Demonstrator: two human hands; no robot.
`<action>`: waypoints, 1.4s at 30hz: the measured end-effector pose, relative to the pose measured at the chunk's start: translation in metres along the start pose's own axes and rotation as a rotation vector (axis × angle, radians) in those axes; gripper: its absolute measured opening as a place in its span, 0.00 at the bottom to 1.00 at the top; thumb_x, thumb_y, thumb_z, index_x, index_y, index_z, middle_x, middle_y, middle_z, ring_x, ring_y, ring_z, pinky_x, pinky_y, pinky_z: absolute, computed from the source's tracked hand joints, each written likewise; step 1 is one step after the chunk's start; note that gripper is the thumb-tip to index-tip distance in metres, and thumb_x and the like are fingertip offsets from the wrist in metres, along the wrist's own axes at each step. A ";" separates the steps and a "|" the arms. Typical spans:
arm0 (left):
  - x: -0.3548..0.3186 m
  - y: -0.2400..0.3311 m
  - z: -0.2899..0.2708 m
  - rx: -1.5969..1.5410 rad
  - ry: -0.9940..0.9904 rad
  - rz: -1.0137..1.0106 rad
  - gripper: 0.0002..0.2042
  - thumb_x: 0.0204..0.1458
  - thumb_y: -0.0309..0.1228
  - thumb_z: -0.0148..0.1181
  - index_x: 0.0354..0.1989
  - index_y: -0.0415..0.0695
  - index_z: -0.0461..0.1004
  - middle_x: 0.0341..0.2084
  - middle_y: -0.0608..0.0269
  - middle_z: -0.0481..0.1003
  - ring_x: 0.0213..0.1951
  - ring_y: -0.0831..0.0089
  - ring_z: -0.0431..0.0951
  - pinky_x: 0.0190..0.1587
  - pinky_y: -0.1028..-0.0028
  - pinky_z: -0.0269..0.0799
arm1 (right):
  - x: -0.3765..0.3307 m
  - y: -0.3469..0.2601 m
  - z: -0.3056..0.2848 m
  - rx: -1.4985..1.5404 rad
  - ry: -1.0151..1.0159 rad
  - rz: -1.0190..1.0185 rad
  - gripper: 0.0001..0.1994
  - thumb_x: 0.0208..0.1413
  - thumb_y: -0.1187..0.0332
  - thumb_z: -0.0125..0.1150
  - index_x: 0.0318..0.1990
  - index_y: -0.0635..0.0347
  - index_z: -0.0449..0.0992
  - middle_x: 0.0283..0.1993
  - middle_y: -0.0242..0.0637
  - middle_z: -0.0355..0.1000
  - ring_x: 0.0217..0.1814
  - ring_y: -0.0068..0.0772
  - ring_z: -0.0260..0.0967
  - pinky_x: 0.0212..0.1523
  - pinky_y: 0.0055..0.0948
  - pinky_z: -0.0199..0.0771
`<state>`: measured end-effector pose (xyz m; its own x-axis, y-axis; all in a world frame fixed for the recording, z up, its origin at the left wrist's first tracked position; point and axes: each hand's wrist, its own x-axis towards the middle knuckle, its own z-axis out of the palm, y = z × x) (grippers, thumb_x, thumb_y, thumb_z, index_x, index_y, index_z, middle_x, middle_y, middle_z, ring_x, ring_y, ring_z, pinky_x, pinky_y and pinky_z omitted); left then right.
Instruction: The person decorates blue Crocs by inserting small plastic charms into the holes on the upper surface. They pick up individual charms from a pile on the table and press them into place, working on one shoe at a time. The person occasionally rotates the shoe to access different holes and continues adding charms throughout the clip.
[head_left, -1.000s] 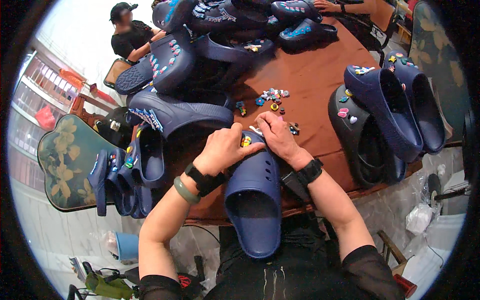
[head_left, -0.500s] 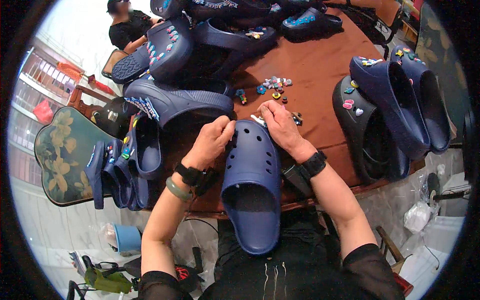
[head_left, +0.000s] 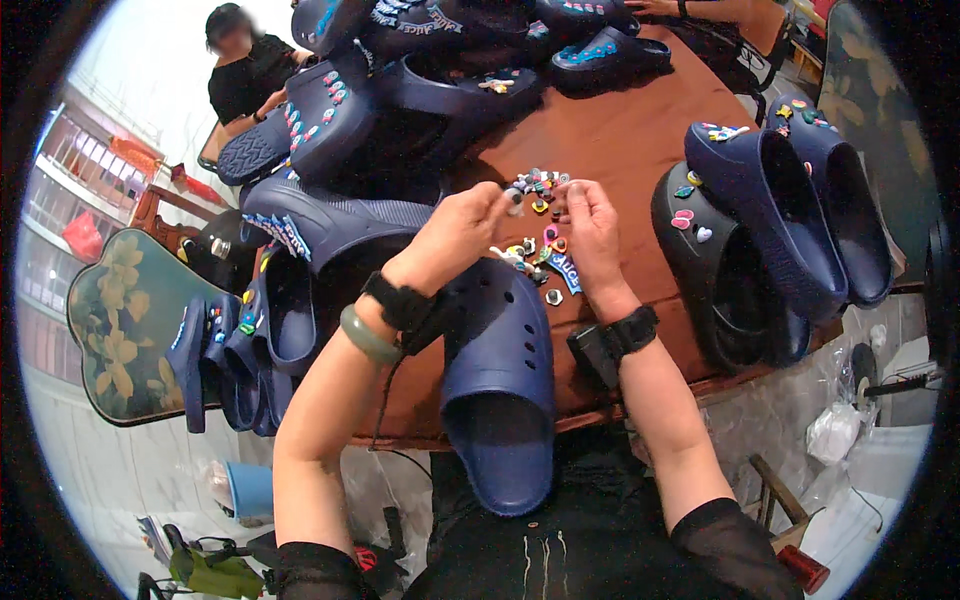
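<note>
A dark blue clog lay toe-away at the table's near edge, under both wrists. Beyond it, the left hand pinched one small charm in closed fingertips, while the right hand rested with loosely curled fingers on the scattered charm pile. Choosing well probably meant lifting one charm clear; the charms were too small to count.

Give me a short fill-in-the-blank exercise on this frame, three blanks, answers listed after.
1. The navy clog in front of the person lies on a ____ table.
2. Both the left hand and the right hand reach into a pile of small colourful ____.
3. On the left wrist, beside the black strap, sits a ____ bangle.

Answers: brown; charms; green
</note>
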<state>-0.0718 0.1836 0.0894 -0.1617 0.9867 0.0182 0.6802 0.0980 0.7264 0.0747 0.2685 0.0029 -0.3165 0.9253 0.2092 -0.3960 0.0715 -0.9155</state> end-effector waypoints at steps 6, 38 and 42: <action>0.035 0.011 0.013 0.338 -0.212 0.219 0.07 0.51 0.29 0.58 0.35 0.40 0.76 0.29 0.47 0.77 0.37 0.50 0.78 0.39 0.59 0.73 | 0.018 -0.011 -0.031 0.259 0.282 0.021 0.09 0.66 0.66 0.49 0.40 0.60 0.74 0.31 0.25 0.68 0.31 0.15 0.61 0.34 0.17 0.63; -0.154 0.011 -0.042 -0.816 -0.092 -0.517 0.07 0.57 0.29 0.59 0.36 0.38 0.78 0.24 0.67 0.76 0.26 0.81 0.74 0.27 0.81 0.69 | -0.015 -0.022 0.003 0.024 -0.238 0.123 0.09 0.64 0.63 0.53 0.35 0.56 0.75 0.26 0.21 0.65 0.26 0.10 0.57 0.28 0.15 0.54; -0.155 -0.014 -0.024 -0.954 -0.101 -0.531 0.08 0.56 0.31 0.62 0.36 0.37 0.76 0.27 0.64 0.77 0.26 0.80 0.76 0.25 0.82 0.70 | -0.018 -0.019 0.004 -0.001 -0.313 0.166 0.07 0.63 0.65 0.55 0.35 0.57 0.74 0.26 0.20 0.63 0.27 0.09 0.55 0.27 0.14 0.53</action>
<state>-0.0734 0.0266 0.0927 -0.1818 0.8588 -0.4790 -0.2985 0.4159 0.8590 0.0846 0.2488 0.0177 -0.6252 0.7655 0.1521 -0.3163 -0.0703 -0.9461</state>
